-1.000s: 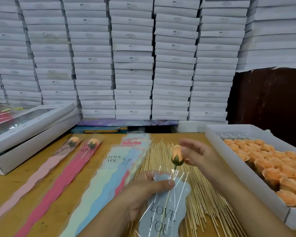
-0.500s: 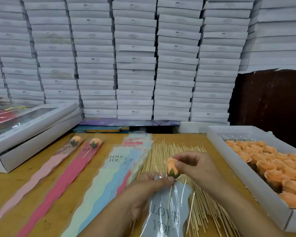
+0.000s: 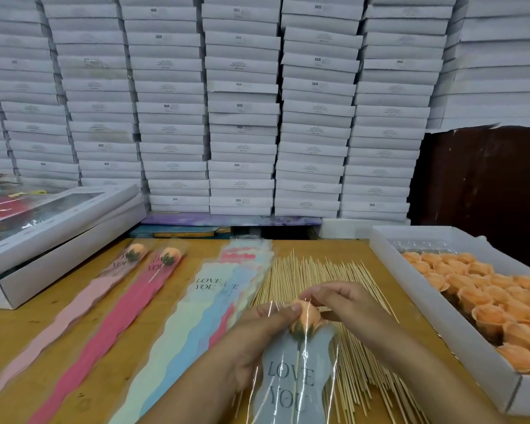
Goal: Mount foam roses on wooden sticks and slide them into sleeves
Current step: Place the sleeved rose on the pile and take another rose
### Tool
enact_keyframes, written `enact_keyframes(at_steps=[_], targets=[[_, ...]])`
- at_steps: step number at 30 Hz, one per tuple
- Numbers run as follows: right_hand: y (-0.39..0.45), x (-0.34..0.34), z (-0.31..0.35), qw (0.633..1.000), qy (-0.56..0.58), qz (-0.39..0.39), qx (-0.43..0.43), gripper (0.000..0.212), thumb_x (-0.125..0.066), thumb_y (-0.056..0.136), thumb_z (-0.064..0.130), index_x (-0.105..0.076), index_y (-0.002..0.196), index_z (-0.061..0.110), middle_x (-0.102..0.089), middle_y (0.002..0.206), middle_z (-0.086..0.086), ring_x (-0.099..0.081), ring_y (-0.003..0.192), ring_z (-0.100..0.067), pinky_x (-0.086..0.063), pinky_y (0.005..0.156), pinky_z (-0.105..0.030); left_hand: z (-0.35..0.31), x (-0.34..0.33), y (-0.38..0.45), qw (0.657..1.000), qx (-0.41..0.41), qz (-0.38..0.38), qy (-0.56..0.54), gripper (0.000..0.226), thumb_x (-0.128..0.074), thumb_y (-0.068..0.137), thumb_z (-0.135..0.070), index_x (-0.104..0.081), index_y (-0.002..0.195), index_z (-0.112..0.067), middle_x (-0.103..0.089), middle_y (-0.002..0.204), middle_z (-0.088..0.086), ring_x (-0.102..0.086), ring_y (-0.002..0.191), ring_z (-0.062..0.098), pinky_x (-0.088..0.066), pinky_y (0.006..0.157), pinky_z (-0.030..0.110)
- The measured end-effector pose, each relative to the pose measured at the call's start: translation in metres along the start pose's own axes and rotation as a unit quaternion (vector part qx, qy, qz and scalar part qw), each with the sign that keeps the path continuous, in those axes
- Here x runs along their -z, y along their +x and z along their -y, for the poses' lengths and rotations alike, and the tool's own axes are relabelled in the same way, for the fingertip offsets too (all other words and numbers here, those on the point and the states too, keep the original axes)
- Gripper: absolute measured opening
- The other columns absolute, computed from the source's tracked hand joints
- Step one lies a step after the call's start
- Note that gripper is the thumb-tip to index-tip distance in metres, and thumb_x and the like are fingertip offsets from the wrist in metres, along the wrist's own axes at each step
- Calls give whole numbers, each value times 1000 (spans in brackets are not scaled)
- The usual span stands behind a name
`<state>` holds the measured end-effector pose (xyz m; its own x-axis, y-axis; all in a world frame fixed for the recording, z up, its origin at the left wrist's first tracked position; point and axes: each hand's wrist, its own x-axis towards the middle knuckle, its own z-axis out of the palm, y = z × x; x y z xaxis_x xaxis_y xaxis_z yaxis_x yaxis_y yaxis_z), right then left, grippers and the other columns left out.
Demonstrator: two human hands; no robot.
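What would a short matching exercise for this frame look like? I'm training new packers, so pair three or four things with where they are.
Things:
1. Loose foam roses
2. Bare wooden sticks
3. Two finished sleeved roses
4. Stacked white boxes

Places:
A. Behind the table, along the wall
B. In the open white tray, right
C. Spread on the table centre
D. Laid on the table's left part

Pairs: 1-B, 2-C, 3-D, 4-A
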<state>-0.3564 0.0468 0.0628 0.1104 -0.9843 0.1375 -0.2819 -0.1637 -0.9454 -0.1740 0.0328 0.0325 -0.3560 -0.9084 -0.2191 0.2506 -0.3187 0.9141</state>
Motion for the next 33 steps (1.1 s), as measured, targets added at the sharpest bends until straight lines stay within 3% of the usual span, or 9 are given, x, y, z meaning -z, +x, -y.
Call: enact_keyframes(at_steps=[4, 7, 12, 15, 19, 22, 25, 29, 33], targets=[[-1, 0, -1, 1000, -13, 4, -9, 16, -62, 95, 22, -74, 102, 30, -75, 99, 13, -69, 93, 0, -49, 90, -25, 1, 0, 3, 1000, -12, 17, -10, 25, -77, 78, -20, -75, 95, -3, -73, 95, 25, -70, 75, 30, -59, 71, 35], [-2, -1, 0, 999, -17, 26, -21, 23, -62, 95, 19, -65, 115, 30, -77, 98, 9, -70, 90, -1, -47, 84, -24, 2, 2, 5, 1000, -12, -4, -2, 20, -69, 88, -21, -75, 91, -3, -74, 87, 22, -71, 66, 26, -57, 55, 29], [-4, -2, 1, 998, -29, 57, -27, 33, -67, 92, 31, -57, 122, 36, -76, 99, 13, -68, 93, 4, -41, 78, -20, 0, 3, 6, 1000, -9, -13, 22, 29, -56, 101, -28, -76, 107, -7, -76, 102, 19, -74, 77, 25, -60, 61, 28], [-4, -3, 3, 996, -31, 76, -40, 52, -71, 76, 48, -58, 126, 40, -75, 103, 18, -69, 95, 4, -40, 79, -19, 1, 2, 5, 999, -23, -21, 43, 27, -57, 100, -30, -79, 101, -14, -78, 99, 12, -75, 78, 20, -56, 58, 23], [-4, -4, 4, 988, -40, 141, -45, 43, -65, 93, 35, -51, 133, 43, -71, 103, 29, -63, 98, 14, -34, 84, -17, 0, 0, 3, 998, -27, -27, 45, 25, -60, 98, -33, -81, 92, -21, -77, 100, 16, -72, 76, 24, -58, 65, 29], [-6, -2, 4, 984, -42, 166, -48, 45, -64, 89, 42, -48, 131, 46, -74, 104, 20, -60, 102, 17, -30, 86, -18, 0, -1, 3, 998, -29, -27, 39, 25, -61, 95, -35, -81, 94, -20, -75, 104, 20, -72, 75, 23, -57, 69, 31], [-7, -2, 0, 993, -19, 114, -22, 58, -67, 74, 57, -49, 129, 50, -71, 114, 23, -60, 106, 14, -36, 89, -22, -2, -1, 3, 998, -25, -33, 44, 28, -57, 99, -36, -78, 106, -19, -76, 105, 15, -76, 80, 20, -59, 63, 25], [-8, 0, -12, 995, 83, -52, -14, 58, -77, 75, 49, -52, 127, 47, -66, 124, 19, -63, 112, -2, -49, 97, -38, -4, -2, 3, 998, -37, -55, 5, 28, -53, 103, -31, -71, 118, -16, -78, 104, 7, -77, 87, 20, -58, 59, 24], [-19, -10, -22, 989, 87, -16, -122, 77, -78, 65, 50, -48, 134, 32, -67, 123, 6, -70, 102, -18, -56, 92, -37, -7, -4, 4, 992, -79, -91, -38, 26, -54, 102, -30, -71, 116, -17, -78, 102, 4, -76, 78, 15, -55, 51, 20]])
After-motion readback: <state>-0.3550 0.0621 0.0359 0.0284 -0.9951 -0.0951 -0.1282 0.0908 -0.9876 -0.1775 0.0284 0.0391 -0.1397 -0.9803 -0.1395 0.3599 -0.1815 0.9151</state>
